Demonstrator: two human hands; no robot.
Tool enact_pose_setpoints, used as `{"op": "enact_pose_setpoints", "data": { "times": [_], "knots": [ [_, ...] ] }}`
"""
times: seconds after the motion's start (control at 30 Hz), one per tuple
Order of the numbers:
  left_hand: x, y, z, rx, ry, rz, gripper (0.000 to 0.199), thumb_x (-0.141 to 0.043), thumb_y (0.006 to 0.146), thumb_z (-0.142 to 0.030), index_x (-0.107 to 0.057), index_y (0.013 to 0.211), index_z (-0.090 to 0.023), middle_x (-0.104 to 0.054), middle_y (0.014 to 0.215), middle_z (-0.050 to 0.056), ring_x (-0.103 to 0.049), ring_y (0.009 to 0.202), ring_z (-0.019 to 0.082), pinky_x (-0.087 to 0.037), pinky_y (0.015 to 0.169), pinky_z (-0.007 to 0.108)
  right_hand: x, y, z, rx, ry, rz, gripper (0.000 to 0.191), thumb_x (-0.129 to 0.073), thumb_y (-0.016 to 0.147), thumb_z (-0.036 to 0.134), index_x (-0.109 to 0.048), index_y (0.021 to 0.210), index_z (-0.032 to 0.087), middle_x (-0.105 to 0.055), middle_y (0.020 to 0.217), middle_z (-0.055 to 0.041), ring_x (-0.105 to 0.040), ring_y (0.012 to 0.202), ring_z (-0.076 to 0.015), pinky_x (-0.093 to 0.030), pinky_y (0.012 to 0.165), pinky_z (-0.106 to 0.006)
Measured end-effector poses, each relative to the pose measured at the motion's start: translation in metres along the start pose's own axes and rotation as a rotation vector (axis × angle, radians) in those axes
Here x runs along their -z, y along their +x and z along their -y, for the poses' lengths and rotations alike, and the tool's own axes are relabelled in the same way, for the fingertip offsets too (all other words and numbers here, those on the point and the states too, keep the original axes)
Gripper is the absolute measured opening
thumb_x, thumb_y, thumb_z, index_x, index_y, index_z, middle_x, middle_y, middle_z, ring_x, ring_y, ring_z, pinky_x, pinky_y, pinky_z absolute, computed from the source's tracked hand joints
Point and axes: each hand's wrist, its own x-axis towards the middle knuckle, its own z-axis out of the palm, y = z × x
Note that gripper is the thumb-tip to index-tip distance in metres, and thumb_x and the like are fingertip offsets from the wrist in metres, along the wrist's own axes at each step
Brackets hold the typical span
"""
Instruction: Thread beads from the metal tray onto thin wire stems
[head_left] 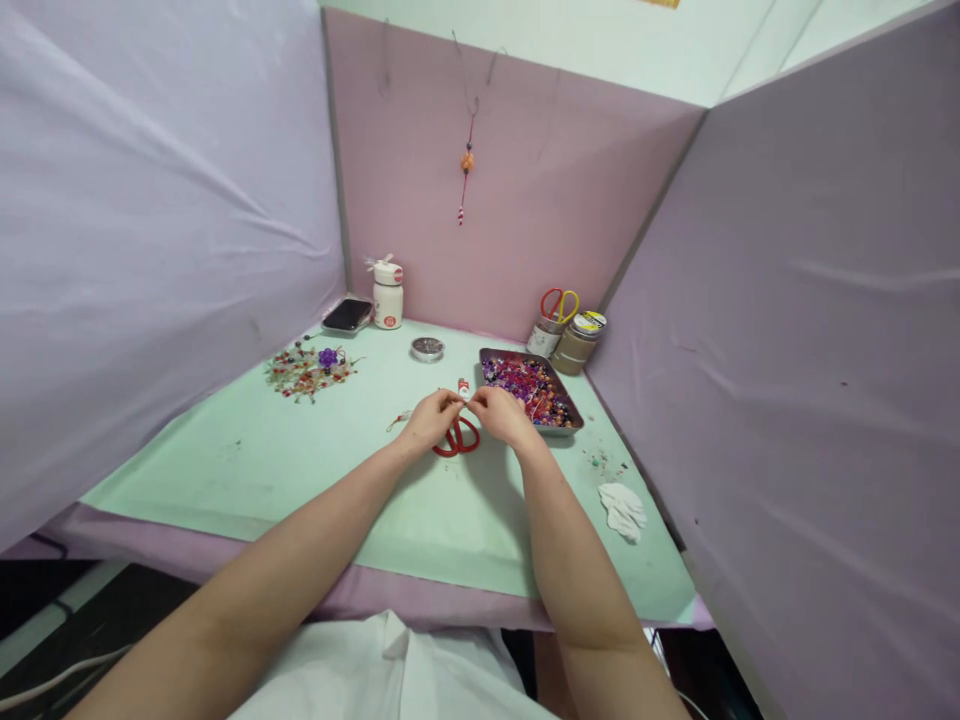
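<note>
My left hand [433, 418] and my right hand [499, 412] meet fingertip to fingertip above the middle of the table. Both are closed in a pinch, and what lies between the fingers is too small to make out. Just below them, red-handled scissors [466, 436] lie on the green cloth, their blades hidden by my hands. A small red and white item [463, 388] shows right behind the fingertips. Close to my right hand is a metal tray [564, 431] full of purple, red and orange beads [525, 385]. A small beaded piece [400, 420] lies left of my left hand.
Beaded strands [307, 374] are heaped at the left. Along the back stand a phone [348, 314], a white bottle [388, 297], a round container [427, 348], a can of scissors [546, 335] and a jar [577, 345]. White crumpled cloth [622, 512] lies right. A beaded cord [467, 162] hangs behind.
</note>
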Motion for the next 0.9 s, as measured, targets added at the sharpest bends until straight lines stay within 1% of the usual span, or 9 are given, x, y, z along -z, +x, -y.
{"op": "enact_pose_setpoints", "data": {
  "times": [0.07,0.23,0.4,0.5,0.6,0.73,0.8,0.9],
  "knots": [
    [0.001,-0.002,-0.001,-0.024,0.03,-0.03,0.02,-0.055,0.075,-0.032,-0.061,0.086,-0.016,-0.064,0.073,0.002,-0.057,0.065,0.014,-0.044,0.062,0.027,0.0,0.001,0.0,0.0,-0.001,0.011,0.023,-0.046,0.086,0.036,-0.066,0.083,0.023,-0.069,0.091,-0.0046,-0.06,0.088,-0.0205,-0.036,0.081,-0.034],
    [0.001,-0.007,-0.006,-0.05,0.049,-0.045,0.021,-0.057,0.072,-0.034,-0.065,0.078,-0.016,-0.065,0.069,0.002,-0.056,0.064,0.015,-0.042,0.061,0.026,0.001,0.001,0.0,0.002,0.014,0.031,0.023,-0.047,0.086,0.033,-0.067,0.083,0.023,-0.069,0.089,-0.0043,-0.06,0.087,-0.0196,-0.036,0.08,-0.032],
    [0.004,-0.006,-0.008,-0.038,0.004,-0.081,0.024,-0.06,0.07,-0.036,-0.07,0.079,-0.015,-0.068,0.072,0.004,-0.058,0.066,0.016,-0.042,0.063,0.027,0.005,-0.002,0.001,0.003,0.064,0.043,0.024,-0.046,0.085,0.032,-0.068,0.082,0.021,-0.069,0.086,-0.004,-0.059,0.082,-0.018,-0.036,0.076,-0.029],
    [0.006,-0.006,-0.011,-0.032,-0.042,-0.108,0.025,-0.061,0.07,-0.036,-0.072,0.08,-0.015,-0.07,0.076,0.006,-0.059,0.071,0.017,-0.043,0.068,0.028,0.008,-0.001,-0.001,-0.013,0.098,0.014,0.025,-0.045,0.086,0.031,-0.068,0.084,0.021,-0.069,0.088,-0.0041,-0.059,0.082,-0.0178,-0.036,0.075,-0.029],
    [0.008,-0.007,-0.015,0.0,-0.078,-0.125,0.025,-0.062,0.069,-0.036,-0.073,0.079,-0.015,-0.071,0.076,0.006,-0.06,0.073,0.018,-0.043,0.068,0.028,0.009,0.0,-0.004,-0.014,0.138,-0.06,0.022,-0.047,0.086,0.029,-0.068,0.09,0.022,-0.07,0.093,-0.0032,-0.059,0.087,-0.0181,-0.035,0.078,-0.029],
    [0.01,-0.007,-0.016,0.034,-0.099,-0.142,0.025,-0.063,0.067,-0.035,-0.072,0.076,-0.014,-0.069,0.073,0.005,-0.058,0.07,0.017,-0.042,0.066,0.028,0.006,0.001,-0.006,0.1,0.161,-0.12,0.016,-0.057,0.082,0.026,-0.067,0.094,0.024,-0.068,0.1,-0.0018,-0.056,0.096,-0.0184,-0.034,0.082,-0.03],
    [0.01,-0.007,-0.017,0.036,-0.096,-0.15,0.024,-0.062,0.066,-0.035,-0.071,0.074,-0.014,-0.068,0.071,0.004,-0.057,0.068,0.016,-0.042,0.065,0.027,0.004,0.001,-0.005,0.167,0.124,-0.14,0.016,-0.06,0.081,0.027,-0.067,0.095,0.026,-0.066,0.103,-0.0022,-0.053,0.101,-0.0197,-0.031,0.084,-0.032],
    [0.009,-0.008,-0.018,0.043,-0.1,-0.16,0.023,-0.062,0.065,-0.035,-0.07,0.071,-0.014,-0.066,0.067,0.003,-0.055,0.064,0.015,-0.041,0.062,0.027,0.001,-0.001,-0.002,0.223,0.063,-0.157,0.014,-0.059,0.082,0.028,-0.067,0.095,0.027,-0.064,0.104,-0.0029,-0.049,0.104,-0.021,-0.028,0.087,-0.035]
  ]
}}
